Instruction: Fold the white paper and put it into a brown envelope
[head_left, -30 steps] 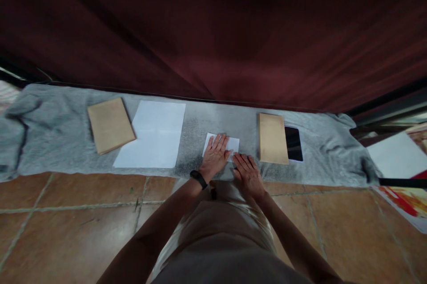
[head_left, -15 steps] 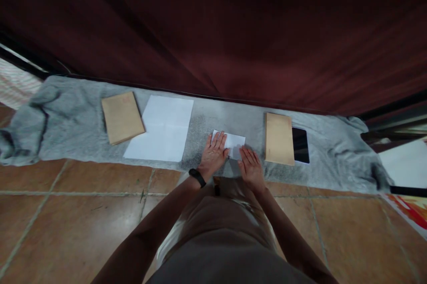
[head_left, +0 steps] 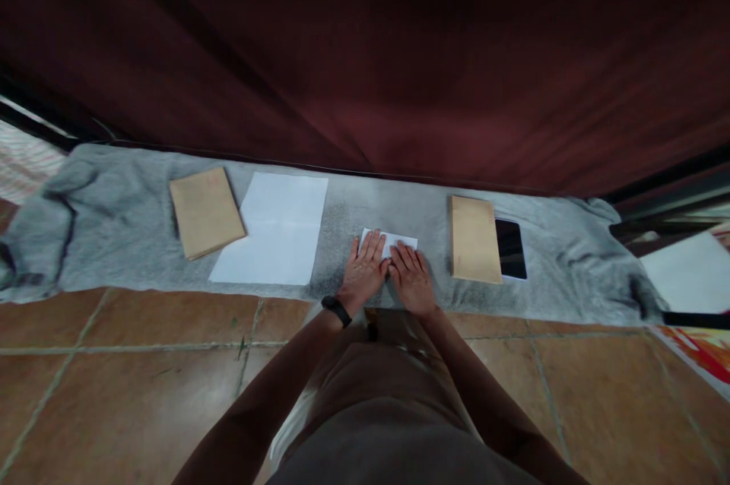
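A small folded sheet of white paper [head_left: 390, 242] lies on the grey cloth in front of me. My left hand [head_left: 365, 264] rests flat on its left part, fingers stretched out. Flat on its right part lies my right hand [head_left: 411, 276], fingers extended, with the thumbs of both hands close together. Much of the paper's near side is hidden under the hands. To the left, larger white sheets [head_left: 279, 230] lie flat, partly under a stack of brown envelopes [head_left: 206, 211]. On the right sits another stack of brown envelopes [head_left: 474, 239].
The grey cloth [head_left: 125, 226] covers a long, narrow surface. A dark-screened tablet or phone [head_left: 512, 248] lies partly beneath the right envelopes. A dark red curtain [head_left: 365, 74] hangs behind the far edge. Brown floor tiles [head_left: 165, 378] show below.
My right hand has slid left across the paper, from its right edge to beside my left hand. My left hand stays pressed on the paper. The view has shifted slightly.
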The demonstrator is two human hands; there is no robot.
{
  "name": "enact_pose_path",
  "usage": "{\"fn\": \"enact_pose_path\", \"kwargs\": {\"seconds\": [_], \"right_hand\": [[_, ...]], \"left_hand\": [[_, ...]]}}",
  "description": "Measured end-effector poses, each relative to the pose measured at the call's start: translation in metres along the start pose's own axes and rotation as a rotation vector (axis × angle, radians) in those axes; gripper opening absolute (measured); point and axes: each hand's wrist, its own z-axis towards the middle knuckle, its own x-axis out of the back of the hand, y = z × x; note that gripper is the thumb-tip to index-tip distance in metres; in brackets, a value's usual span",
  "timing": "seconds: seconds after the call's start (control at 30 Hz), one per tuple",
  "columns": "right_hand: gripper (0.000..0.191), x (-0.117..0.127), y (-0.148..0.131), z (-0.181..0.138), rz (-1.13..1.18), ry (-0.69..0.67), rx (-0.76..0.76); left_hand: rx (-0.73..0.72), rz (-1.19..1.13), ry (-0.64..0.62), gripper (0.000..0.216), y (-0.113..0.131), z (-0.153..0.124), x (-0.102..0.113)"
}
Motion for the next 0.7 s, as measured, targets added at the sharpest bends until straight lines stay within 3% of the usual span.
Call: {"fn": "enact_pose_path", "kwargs": {"seconds": [0.7], "right_hand": [[0.052, 0.005, 0.021, -0.008, -0.130, 0.044, -0.127]], "left_hand": [[0.082, -0.019, 0.142, 0.062, -0.025, -0.019, 0.004]]}}
